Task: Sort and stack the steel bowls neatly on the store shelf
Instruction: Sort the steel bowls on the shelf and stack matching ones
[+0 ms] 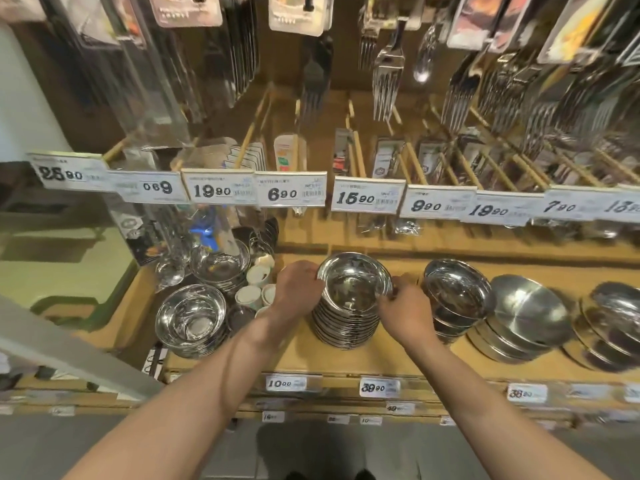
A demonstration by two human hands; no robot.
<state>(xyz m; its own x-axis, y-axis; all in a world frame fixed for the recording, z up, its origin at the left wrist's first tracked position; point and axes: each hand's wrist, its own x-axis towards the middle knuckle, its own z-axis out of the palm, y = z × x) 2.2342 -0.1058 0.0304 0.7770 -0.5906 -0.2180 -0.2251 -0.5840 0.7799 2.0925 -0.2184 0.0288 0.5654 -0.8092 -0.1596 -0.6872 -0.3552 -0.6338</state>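
steel is what both my hands are on: a tall stack [348, 317] of nested bowls standing upright in the middle of the wooden shelf [381, 355], its top bowl [353, 278] open to me and sitting between my fingers. my left hand [299, 287] is on the stack's left side, fingers curled over the rim of the top bowl; my right hand [407, 310] is on the right side, fingertips pinching the rim near its edge, though the exact finger placement there is blurred. so the bowl lies directly between the two hands, neither nearer than the other, and the stack's axis runs straight up, leaning slightly away from me in this view. i judge the step in hand is seating or squaring that top bowl on the pile, so what matters is keeping the rim level across both grips and pressing straight down along the stack's axis; a push from one side alone could slide the pile. just to the right, close beside my right wrist, a shorter stack [457, 299] tips its bowls toward me, and past it a larger pile [526, 317] leans over too; those look like they need straightening next. to the left sit two more stacks [192, 320], one nearer me and one [220, 265] behind it, with small white cups [258, 275] between them and my left hand.
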